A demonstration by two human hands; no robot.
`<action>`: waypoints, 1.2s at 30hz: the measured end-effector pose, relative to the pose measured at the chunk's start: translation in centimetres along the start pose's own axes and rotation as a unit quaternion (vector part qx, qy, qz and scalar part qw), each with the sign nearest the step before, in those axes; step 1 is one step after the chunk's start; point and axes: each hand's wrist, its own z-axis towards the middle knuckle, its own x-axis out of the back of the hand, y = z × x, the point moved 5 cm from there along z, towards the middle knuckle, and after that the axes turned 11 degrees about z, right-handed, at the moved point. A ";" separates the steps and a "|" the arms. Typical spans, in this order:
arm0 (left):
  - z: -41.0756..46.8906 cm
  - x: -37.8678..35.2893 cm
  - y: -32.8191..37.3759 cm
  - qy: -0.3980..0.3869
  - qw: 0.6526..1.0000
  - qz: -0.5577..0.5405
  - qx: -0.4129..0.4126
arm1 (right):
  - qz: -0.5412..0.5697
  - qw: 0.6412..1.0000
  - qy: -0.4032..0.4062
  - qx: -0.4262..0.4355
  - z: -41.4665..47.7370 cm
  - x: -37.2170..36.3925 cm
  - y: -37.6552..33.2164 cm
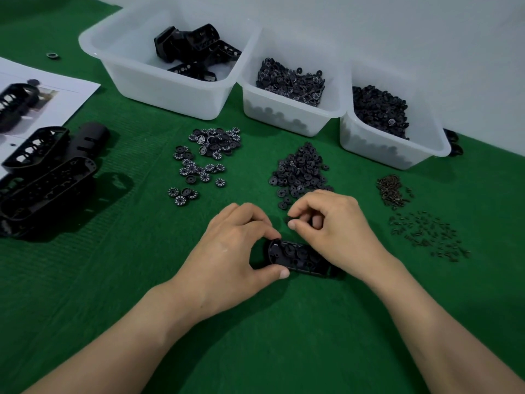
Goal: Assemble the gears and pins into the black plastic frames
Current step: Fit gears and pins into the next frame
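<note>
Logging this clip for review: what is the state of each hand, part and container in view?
left hand: grips the black frame at its left end.
right hand: pinches a small gear above the black frame.
black frame: lying on the mat, open side up, gears seated inside.
small gear: held, not yet in the black frame.
large bin: open, holds spare frames.

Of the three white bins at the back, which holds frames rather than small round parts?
The largest bin, farthest left: it holds a few black frames, while the middle bin and the right bin hold heaps of small round pieces.
</note>
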 end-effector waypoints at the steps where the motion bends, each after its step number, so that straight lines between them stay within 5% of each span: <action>1: 0.0 0.0 0.0 0.000 1.000 -0.001 0.000 | 0.007 1.000 -0.007 -0.004 -0.1 0.2 0.1; 20: -0.1 0.2 0.2 0.002 1.000 0.002 0.000 | 0.003 0.998 -0.060 0.012 -0.2 0.2 0.2; 27: -0.2 0.2 0.2 0.004 1.000 0.000 0.002 | 0.135 0.989 -0.057 -0.036 -1.7 1.7 0.6; 36: -0.1 0.2 0.2 0.004 1.000 0.004 0.002 | 0.064 0.994 -0.085 0.013 -3.1 1.6 -0.7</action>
